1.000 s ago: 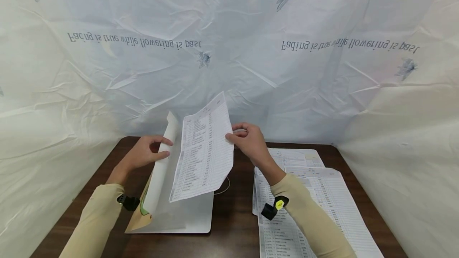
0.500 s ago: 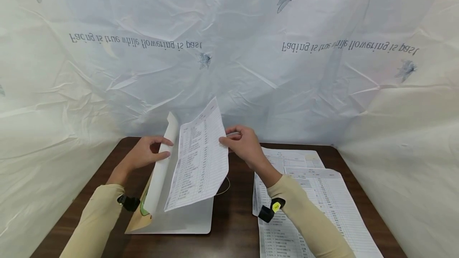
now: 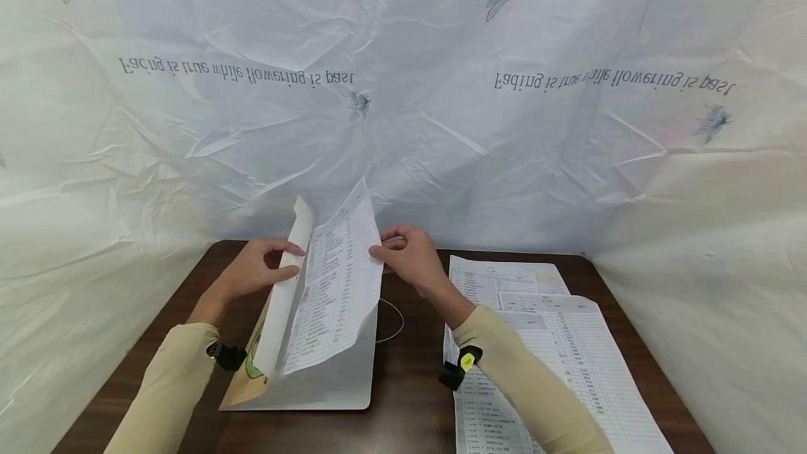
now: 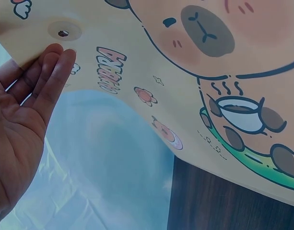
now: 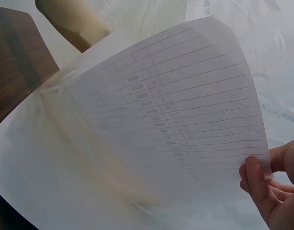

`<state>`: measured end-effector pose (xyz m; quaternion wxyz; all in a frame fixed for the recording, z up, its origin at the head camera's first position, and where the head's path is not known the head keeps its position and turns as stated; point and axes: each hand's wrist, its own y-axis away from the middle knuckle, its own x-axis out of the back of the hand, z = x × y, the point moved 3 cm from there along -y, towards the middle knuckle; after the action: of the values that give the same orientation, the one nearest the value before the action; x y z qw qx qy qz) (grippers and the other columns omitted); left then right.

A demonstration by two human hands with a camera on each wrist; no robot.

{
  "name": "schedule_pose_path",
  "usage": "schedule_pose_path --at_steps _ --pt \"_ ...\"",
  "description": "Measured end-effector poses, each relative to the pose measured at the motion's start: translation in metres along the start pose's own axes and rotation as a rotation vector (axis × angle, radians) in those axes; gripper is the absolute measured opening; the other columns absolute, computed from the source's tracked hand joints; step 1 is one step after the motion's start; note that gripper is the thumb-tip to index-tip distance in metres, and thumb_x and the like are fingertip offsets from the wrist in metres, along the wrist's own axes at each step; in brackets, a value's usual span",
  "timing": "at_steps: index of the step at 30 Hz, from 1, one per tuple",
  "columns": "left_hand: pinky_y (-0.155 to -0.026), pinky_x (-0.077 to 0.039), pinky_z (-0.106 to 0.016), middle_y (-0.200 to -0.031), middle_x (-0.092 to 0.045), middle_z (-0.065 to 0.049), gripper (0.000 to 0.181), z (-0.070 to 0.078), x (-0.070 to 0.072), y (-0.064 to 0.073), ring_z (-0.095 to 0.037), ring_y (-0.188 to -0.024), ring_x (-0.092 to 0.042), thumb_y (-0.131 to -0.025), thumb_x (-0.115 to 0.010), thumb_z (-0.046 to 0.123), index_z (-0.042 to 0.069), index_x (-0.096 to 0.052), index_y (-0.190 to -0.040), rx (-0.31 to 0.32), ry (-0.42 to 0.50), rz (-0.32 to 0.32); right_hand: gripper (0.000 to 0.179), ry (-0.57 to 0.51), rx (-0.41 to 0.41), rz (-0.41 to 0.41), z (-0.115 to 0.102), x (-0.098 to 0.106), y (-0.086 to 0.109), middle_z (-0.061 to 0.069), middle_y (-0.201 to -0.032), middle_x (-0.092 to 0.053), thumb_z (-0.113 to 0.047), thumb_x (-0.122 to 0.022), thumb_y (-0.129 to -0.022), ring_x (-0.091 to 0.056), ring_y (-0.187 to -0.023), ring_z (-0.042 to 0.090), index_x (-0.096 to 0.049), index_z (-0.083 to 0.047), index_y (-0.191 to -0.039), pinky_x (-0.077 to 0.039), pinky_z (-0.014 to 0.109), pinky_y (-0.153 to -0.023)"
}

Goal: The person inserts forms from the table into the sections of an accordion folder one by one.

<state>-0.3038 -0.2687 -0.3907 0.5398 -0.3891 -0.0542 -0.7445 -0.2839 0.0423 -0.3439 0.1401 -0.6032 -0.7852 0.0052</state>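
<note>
My left hand (image 3: 252, 270) pinches the raised cover of a document folder (image 3: 285, 300), holding it up. In the left wrist view, the outside of the folder (image 4: 161, 120) is tan, with a cartoon animal holding a cup. My right hand (image 3: 412, 258) pinches the right edge of a printed sheet (image 3: 340, 279), thumb on one face and fingers behind. That sheet stands tilted above the folder's white inside, its left edge close to the raised cover. From the right wrist, the back of the paper (image 5: 175, 105) shows faint lines and print.
More printed sheets (image 3: 586, 356) lie overlapping on the right of the dark wooden table (image 3: 410, 398), partly beneath my right forearm. A thin cord loop (image 3: 398, 321) sticks out at the folder's right side. White printed sheeting (image 3: 429, 132) hangs behind and around the table.
My right hand has moved left and slightly down, bringing the printed sheet closer to the raised cover and lower over the folder. The left hand and cover have stayed put.
</note>
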Motion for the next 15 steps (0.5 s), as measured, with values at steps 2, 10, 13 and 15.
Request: schedule_pose_path --at_steps 2,10,13,15 --pt "-0.066 -0.056 -0.028 -0.107 -0.070 -0.022 0.032 0.000 0.000 0.000 -0.021 -0.079 -0.068 -0.089 -0.078 0.009 -0.004 -0.070 -0.117 -0.001 0.006 0.000 0.027 -0.007 -0.002 -0.007 0.002 -0.004 0.000 0.017 -0.098 -0.076 -0.009 -0.074 -0.092 -0.075 -0.079 0.023 -0.067 0.003 -0.115 -0.060 0.047 -0.076" --pt "-0.065 -0.056 -0.029 -0.108 -0.070 -0.021 0.031 0.002 0.000 -0.001 -0.021 -0.079 -0.067 -0.088 -0.077 0.007 -0.003 -0.071 -0.117 -0.002 0.000 -0.003 0.029 -0.019 0.016 -0.025 0.008 -0.018 0.002 0.019 -0.098 -0.076 -0.007 -0.073 -0.093 -0.074 -0.080 0.023 -0.065 0.007 -0.117 -0.060 0.036 -0.070" --pt "-0.065 -0.055 -0.028 -0.106 -0.071 -0.020 0.032 0.002 0.001 -0.001 -0.018 -0.077 -0.066 -0.088 -0.078 0.009 -0.003 -0.071 -0.117 -0.006 -0.006 -0.002 0.029 -0.015 0.008 -0.036 0.008 -0.023 0.004 0.018 -0.099 -0.076 -0.009 -0.073 -0.093 -0.075 -0.081 0.023 -0.066 0.006 -0.117 -0.060 0.035 -0.071" --pt "-0.065 -0.055 -0.028 -0.105 -0.071 -0.020 0.033 0.003 0.001 -0.001 -0.017 -0.077 -0.066 -0.089 -0.078 0.010 -0.004 -0.071 -0.117 -0.010 -0.004 -0.003 0.027 -0.015 -0.002 -0.042 0.009 -0.025 0.005 0.016 -0.100 -0.076 -0.011 -0.073 -0.094 -0.075 -0.081 0.023 -0.068 0.004 -0.116 -0.060 0.035 -0.072"
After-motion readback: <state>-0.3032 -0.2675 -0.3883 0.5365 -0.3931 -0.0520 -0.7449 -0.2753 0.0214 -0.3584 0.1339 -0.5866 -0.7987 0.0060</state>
